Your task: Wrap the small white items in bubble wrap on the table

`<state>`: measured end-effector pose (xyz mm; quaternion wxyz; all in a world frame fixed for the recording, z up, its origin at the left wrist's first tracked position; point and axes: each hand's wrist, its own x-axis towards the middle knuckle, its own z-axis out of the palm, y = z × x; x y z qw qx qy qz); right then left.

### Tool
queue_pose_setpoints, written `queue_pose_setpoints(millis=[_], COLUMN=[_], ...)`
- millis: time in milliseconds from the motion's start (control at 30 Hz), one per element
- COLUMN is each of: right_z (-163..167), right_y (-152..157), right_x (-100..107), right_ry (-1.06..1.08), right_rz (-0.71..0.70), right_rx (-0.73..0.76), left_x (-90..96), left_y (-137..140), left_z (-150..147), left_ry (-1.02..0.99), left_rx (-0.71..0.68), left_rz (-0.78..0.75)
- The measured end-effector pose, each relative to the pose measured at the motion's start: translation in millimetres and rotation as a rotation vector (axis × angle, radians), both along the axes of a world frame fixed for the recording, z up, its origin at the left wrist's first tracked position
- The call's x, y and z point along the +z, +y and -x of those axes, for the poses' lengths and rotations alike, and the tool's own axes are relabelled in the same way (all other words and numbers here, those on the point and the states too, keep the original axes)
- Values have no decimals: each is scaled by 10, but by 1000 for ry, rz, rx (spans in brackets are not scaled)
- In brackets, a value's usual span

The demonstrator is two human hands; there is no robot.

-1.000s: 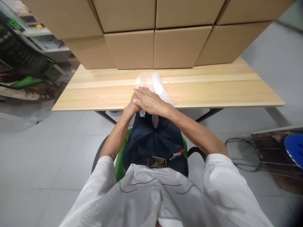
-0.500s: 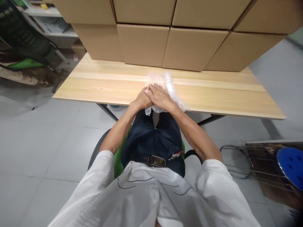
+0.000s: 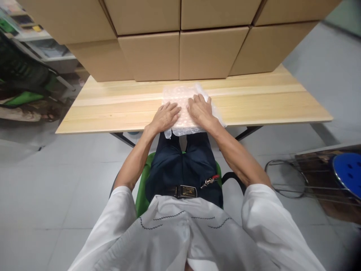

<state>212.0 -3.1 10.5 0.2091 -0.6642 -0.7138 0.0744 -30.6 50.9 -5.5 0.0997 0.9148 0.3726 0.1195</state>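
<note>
A clear sheet of bubble wrap (image 3: 183, 94) lies on the wooden table, its near end hanging a little over the front edge. My left hand (image 3: 166, 116) rests on the left part of the wrap with fingers stretched out. On the right part, my right hand (image 3: 200, 110) presses down, its fingers bent but apart. A gap of wrap shows between the two hands. Along the right side the plastic is bunched into a raised fold. Whether anything lies inside or under the wrap I cannot tell.
Stacked cardboard boxes (image 3: 152, 56) stand along the back of the table (image 3: 113, 109). A blue stool (image 3: 348, 174) is on the floor at right. To the left are a dark chair (image 3: 25, 71) and a white shelf (image 3: 56, 56). Keys (image 3: 209, 181) hang at my belt.
My hands were stacked one over the other on the bubble wrap. They have moved apart to its left and right sides, so more of the sheet shows. The view has shifted slightly.
</note>
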Motion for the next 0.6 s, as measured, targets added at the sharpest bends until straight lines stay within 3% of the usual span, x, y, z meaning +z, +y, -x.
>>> queue_pose_setpoints(millis=[100,200,367,467,600], right_z=[-25,-116,-267,-361,-602], right_y=[40,67,78,104,115], right_x=[29,97,154,122,75], right_ry=[5,2,-118,-135,-114], right_rz=[35,56,100,102,104], right_rx=[-18,-5,21,-26,-141], left_x=[80,284,564,522,375], left_y=[45,94,-15,-190,-266], left_z=[58,-12,-557,-829,-817], left_ry=[29,74,97,189,257], left_rx=[-28,-28,39,99,124], left_rz=[-7,-49,-71,24,48])
